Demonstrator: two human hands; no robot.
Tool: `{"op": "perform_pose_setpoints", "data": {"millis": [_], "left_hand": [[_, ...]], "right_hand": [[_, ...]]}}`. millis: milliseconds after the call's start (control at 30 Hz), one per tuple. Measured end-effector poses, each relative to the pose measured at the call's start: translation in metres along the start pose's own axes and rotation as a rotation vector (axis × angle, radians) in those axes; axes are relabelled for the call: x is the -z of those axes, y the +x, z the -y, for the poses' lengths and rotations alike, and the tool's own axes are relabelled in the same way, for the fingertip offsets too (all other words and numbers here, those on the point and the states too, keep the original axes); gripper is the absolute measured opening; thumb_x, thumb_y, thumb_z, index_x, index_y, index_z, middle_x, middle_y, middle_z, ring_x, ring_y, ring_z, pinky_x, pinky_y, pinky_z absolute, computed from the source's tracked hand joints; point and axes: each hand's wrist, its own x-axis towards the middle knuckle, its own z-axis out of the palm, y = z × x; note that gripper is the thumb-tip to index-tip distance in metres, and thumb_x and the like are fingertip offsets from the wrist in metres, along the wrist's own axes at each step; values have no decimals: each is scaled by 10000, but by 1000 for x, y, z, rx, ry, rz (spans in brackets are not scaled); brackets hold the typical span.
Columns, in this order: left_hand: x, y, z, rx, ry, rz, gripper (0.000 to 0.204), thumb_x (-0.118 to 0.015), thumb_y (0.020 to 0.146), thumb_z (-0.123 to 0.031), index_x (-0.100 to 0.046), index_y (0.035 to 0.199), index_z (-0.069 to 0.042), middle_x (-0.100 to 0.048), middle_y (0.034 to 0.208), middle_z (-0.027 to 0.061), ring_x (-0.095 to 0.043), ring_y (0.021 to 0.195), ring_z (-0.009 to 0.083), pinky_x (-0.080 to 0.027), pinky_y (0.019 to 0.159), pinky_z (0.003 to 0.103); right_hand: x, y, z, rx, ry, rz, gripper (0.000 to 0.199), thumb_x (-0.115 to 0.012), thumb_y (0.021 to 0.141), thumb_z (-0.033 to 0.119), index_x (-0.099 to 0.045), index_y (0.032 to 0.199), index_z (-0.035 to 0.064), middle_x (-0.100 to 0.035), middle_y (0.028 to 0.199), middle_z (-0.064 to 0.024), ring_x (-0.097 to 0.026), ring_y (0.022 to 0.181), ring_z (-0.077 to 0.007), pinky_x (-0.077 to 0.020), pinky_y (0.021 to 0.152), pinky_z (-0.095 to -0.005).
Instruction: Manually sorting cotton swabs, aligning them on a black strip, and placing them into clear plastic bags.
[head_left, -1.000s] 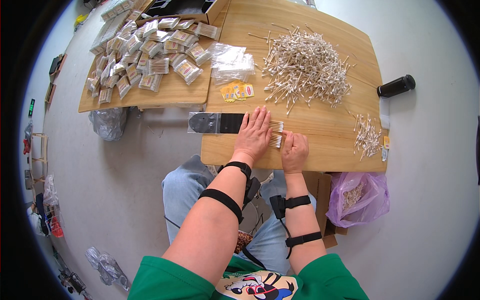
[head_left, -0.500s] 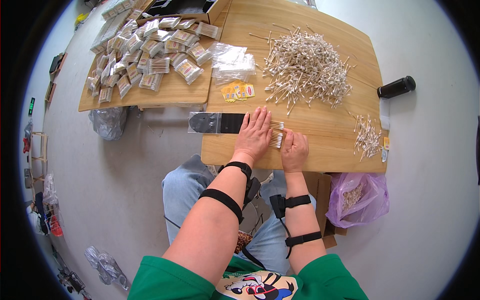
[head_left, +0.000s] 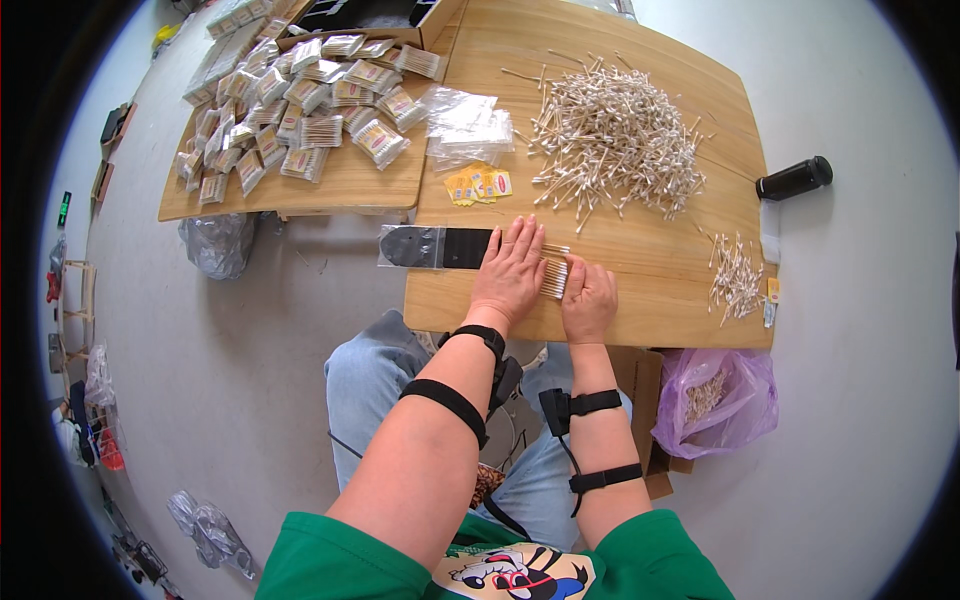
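My left hand (head_left: 510,272) lies flat with its fingers stretched out, over the right part of a black flat strip (head_left: 466,247) and a row of cotton swabs (head_left: 553,277). White swab tips stick out to the right from under it. A clear plastic bag (head_left: 411,246) covers the strip's rounded left end. Against the swab tips rests my right hand (head_left: 590,300), its fingers curled closed; whatever is inside them is hidden. Beyond the hands lie yellow paper cards (head_left: 478,184) and a stack of clear bags (head_left: 467,122).
A large heap of loose cotton swabs (head_left: 620,140) covers the far right of the table, with a smaller pile (head_left: 735,280) nearer. Filled swab packs (head_left: 300,110) crowd the left table. A black bottle (head_left: 794,179) lies at the right edge; a purple bag (head_left: 718,400) hangs below.
My right thumb and fingers have shifted slightly against the swab tips. The left hand stays pressed flat in place. The whole view has moved very slightly.
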Motion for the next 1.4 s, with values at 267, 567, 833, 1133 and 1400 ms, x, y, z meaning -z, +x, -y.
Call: {"op": "perform_pose_setpoints", "data": {"millis": [267,567,833,1133,1400], "left_hand": [[1,1,-1,5,-22,22,563,-388,1053,-373,-366,1546,-103,-316,1633,65,-252,1520,208,-159,1246,432],[-2,0,0,1,-8,-12,580,-405,1050,-383,-352,1551,-96,-310,1634,77,-250,1521,210,-161,1247,431],[1,-2,-2,-11,-32,-19,578,-407,1048,-361,-353,1546,-73,-309,1633,97,-257,1519,226,-159,1247,437],[3,-2,1,20,-90,19,591,-359,1059,-368,-314,1567,-70,-281,1646,104,-231,1530,232,-135,1255,437],[33,-20,38,353,-433,-456,309,-709,836,-140,-560,1098,-74,-592,1118,130,-559,1096,340,-435,956,474]], "right_hand": [[7,16,-4,109,78,94,256,-561,1003,254,-771,966,113,-726,967,-63,-645,913,-277,-520,843,-374],[5,41,-25,67,175,200,214,-610,966,211,-780,950,81,-726,1112,-90,-656,991,-284,-532,859,-376],[17,-16,8,239,-195,361,550,-588,946,284,-499,1421,22,-465,1503,-174,-427,1385,-340,-294,1158,-504],[7,-20,7,233,-433,535,688,-486,995,363,-301,1559,13,-306,1625,-152,-256,1515,-306,-120,1232,-557],[3,-18,9,258,-420,588,646,-417,1036,331,-246,1580,29,-269,1645,-121,-222,1528,-288,-108,1233,-559]]}}
